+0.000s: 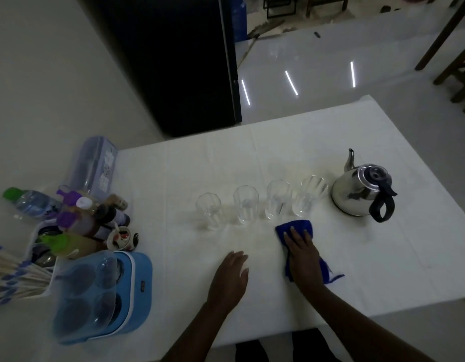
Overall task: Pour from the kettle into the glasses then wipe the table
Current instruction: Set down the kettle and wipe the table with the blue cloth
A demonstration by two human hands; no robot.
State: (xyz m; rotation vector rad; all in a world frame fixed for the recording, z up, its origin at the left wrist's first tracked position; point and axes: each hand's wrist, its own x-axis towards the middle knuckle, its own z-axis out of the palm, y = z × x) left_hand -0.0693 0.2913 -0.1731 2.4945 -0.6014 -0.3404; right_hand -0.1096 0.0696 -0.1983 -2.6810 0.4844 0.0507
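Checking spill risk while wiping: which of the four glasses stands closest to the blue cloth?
The third glass from the left; the blue cloth lies just in front of its base.

the scene is looking dim and underexposed, with a cool grey-blue cast lying over the white table (330, 270). bright streaks of ceiling light are glaring off the glossy floor (291, 82) beyond it. the steel kettle (356, 194) is catching small highlights. shadows are staying soft and faint. wide-angle distortion is bending straight lines near the edges, and the bottles (77, 220) and chopsticks (14, 278) at the left are smearing out of focus. the whole picture is looking soft and noisy.
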